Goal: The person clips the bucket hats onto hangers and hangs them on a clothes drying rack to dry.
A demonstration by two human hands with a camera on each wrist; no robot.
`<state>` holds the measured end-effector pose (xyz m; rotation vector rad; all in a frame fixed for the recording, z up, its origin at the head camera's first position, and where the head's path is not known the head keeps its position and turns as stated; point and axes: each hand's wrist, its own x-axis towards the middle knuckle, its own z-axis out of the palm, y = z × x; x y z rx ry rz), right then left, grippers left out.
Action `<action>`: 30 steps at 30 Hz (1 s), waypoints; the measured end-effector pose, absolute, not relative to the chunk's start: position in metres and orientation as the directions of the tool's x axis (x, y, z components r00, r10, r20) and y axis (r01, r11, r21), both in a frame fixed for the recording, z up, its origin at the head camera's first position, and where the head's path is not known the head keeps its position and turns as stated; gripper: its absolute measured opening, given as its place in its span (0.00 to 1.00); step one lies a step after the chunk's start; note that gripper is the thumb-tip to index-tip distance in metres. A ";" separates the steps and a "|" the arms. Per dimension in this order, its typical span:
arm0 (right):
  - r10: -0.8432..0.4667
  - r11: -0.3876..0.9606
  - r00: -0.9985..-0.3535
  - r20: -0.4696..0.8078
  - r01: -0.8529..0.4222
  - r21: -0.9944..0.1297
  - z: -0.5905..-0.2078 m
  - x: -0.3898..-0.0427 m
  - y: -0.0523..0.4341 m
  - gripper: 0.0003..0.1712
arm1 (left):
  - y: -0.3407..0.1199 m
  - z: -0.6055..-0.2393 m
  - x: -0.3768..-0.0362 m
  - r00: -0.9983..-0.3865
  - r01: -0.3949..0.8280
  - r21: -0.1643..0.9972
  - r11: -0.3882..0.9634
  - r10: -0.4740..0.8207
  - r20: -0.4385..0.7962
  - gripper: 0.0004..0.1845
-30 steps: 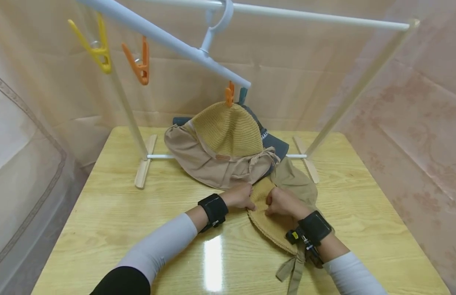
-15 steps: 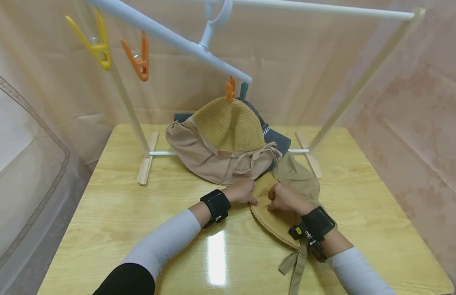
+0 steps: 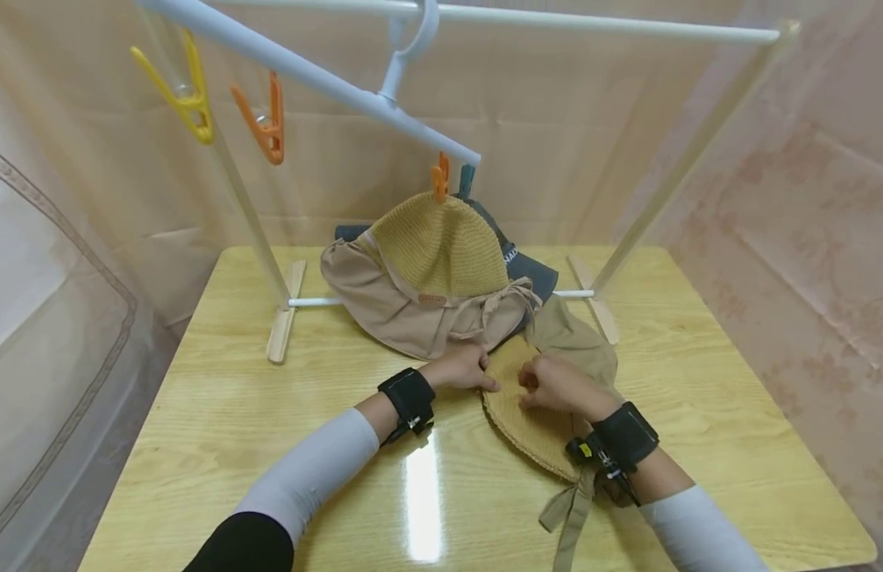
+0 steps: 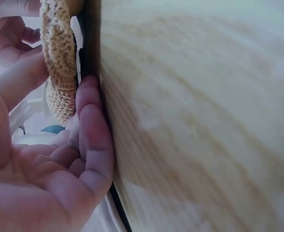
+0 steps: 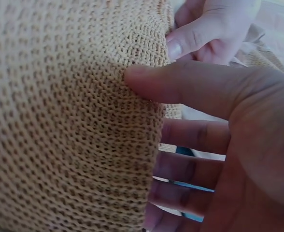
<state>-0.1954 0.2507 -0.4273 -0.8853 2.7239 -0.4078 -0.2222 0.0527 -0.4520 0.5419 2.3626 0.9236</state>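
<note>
A sun hat with a tan knitted crown [image 3: 509, 405] and a khaki cloth brim [image 3: 577, 349] lies on the table at right of centre. My left hand [image 3: 464, 369] pinches the crown's left edge, thumb on top and fingers beneath, close to the tabletop in the left wrist view. My right hand [image 3: 561, 389] pinches the knit further right. In the right wrist view its thumb [image 5: 156, 82] lies on the knit [image 5: 74, 125] and its fingers pass behind the fold. A similar hat [image 3: 441, 254] hangs just behind, held by an orange clothespin [image 3: 439, 179].
A dark cap [image 3: 530, 266] hangs behind that hat from a green clothespin [image 3: 466, 183]. The tilted hanger [image 3: 341, 94] also bears a yellow clothespin [image 3: 191, 103] and another orange one. It hooks on a white rack bar [image 3: 599, 22], whose wooden feet [image 3: 280, 334] stand on the table [image 3: 234, 421].
The head view shifts slightly. Both hands stay on the lower hat's crown with only small finger movements; the hanging hats keep their place.
</note>
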 end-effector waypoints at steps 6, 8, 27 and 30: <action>-0.633 0.743 -0.770 -0.081 -0.575 -0.344 -0.420 -0.186 0.253 0.13 | 0.050 -0.451 -0.219 -0.786 0.003 0.792 0.611 0.491 -0.375 0.15; -0.624 0.753 -0.777 -0.079 -0.571 -0.327 -0.418 -0.184 0.254 0.15 | 0.050 -0.451 -0.218 -0.789 -0.062 0.814 0.578 0.471 -0.395 0.21; -0.550 0.814 -0.813 -0.189 -0.472 -0.340 -0.407 -0.177 0.258 0.24 | 0.054 -0.434 -0.190 -0.819 0.430 0.552 0.714 0.566 -0.093 0.33; -0.551 0.817 -0.813 -0.190 -0.478 -0.324 -0.406 -0.176 0.259 0.25 | 0.054 -0.435 -0.187 -0.815 0.454 0.516 0.727 0.572 -0.090 0.36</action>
